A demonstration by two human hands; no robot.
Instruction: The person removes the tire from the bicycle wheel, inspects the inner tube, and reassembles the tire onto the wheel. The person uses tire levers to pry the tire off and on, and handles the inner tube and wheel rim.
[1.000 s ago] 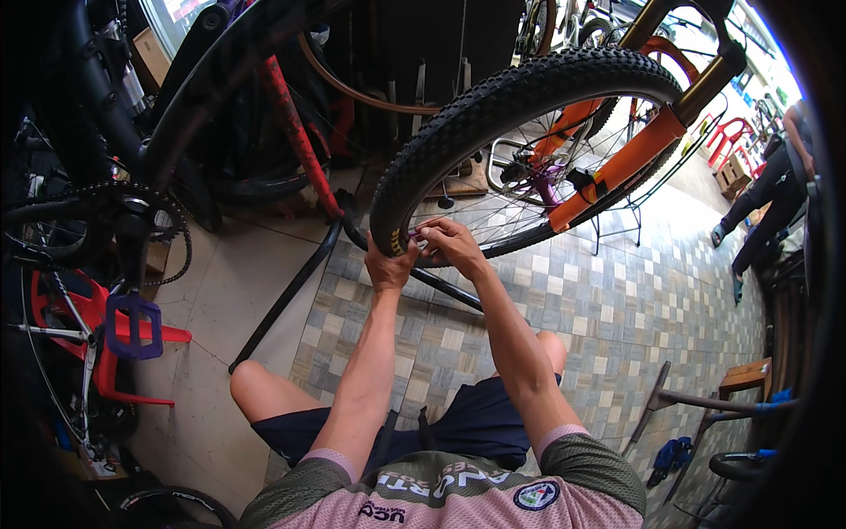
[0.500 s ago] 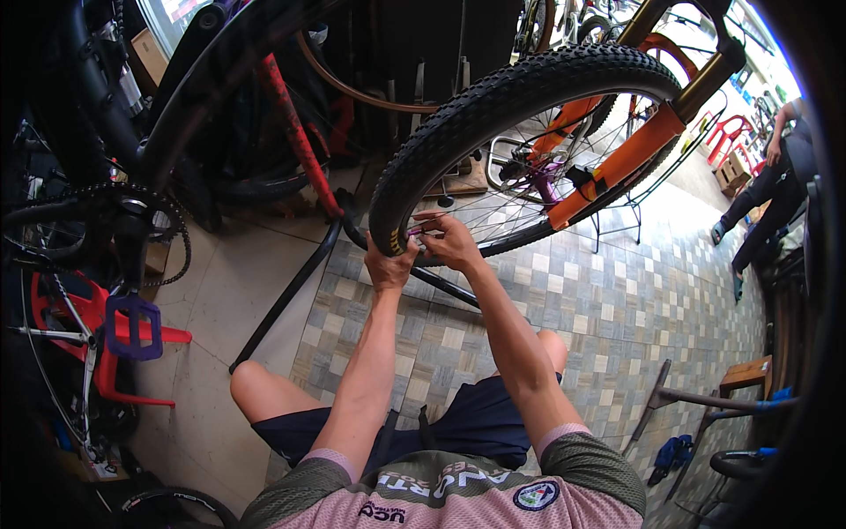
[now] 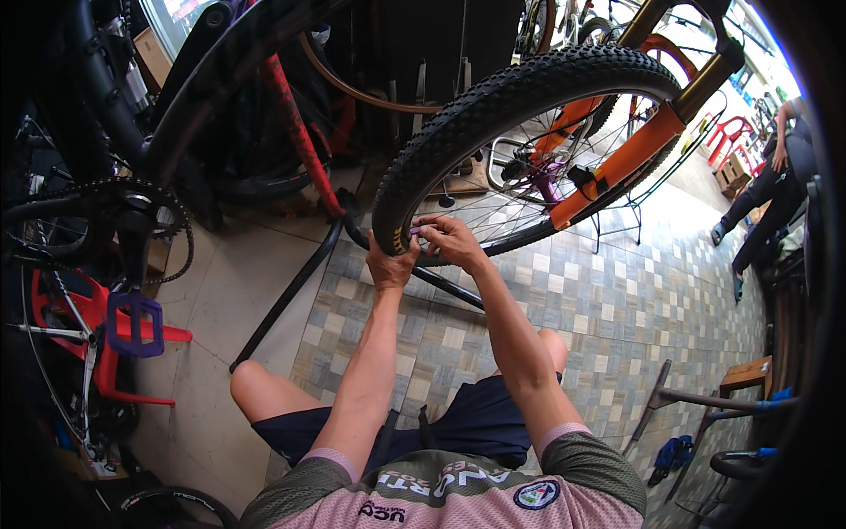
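Note:
A knobby black bicycle tire (image 3: 493, 93) fills the upper middle, mounted on a spoked wheel in a fork with orange lower legs (image 3: 617, 163). My left hand (image 3: 389, 266) is wrapped round the near lower part of the tire and rim. At the inner side of the rim, my right hand (image 3: 456, 242) has thumb and fingertips closed on a small purple piece (image 3: 417, 232), which looks like a valve or its cap. The fingers partly cover it. Both hands almost touch each other there.
A red and black stand leg (image 3: 304, 141) stands left of the wheel. Further left are a chainring (image 3: 132, 207), a purple pedal (image 3: 135, 324) and a red plastic chair (image 3: 110, 370). Another person (image 3: 775, 176) is at the far right. Handlebars (image 3: 705, 401) lie at the lower right.
My right fingers have curled in closer round the small purple piece. The wheel and my left hand have shifted very slightly to the right.

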